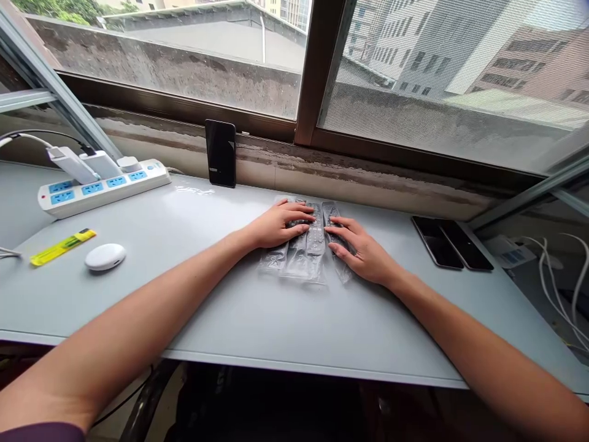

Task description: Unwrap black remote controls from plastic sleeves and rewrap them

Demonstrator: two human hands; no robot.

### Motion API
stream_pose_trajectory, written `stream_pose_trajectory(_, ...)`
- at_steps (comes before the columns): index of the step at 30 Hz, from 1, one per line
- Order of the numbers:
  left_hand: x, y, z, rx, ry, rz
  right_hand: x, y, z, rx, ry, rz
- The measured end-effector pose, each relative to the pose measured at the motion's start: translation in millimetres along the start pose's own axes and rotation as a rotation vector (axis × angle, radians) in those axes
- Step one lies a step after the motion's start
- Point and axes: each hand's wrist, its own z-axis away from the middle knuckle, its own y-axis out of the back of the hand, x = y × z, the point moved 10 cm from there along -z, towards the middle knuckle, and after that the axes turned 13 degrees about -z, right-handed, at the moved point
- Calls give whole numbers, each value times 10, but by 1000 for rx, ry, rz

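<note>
Left hand point(280, 224) and right hand point(361, 252), fingers point(301, 216) loosely spread, rest flat on bagged remote controls point(309, 245) on the table point(239, 313).

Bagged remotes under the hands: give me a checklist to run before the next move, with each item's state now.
1. Left hand lies flat on the bagged remotes: ok.
2. Right hand lies on their right side: ok.
3. Remotes lie flat on the table, away from its front edge: ok.
4. Two phones lie apart from the right hand: ok.
5. Upright phone stands behind, untouched: ok.
6. Bags sealed: cannot tell.
</note>
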Motion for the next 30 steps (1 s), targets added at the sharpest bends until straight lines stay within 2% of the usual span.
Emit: stream_pose_trajectory(30, -9, -12, -4, 2, -3, -10, 7, -7, 9, -6, 5, 12)
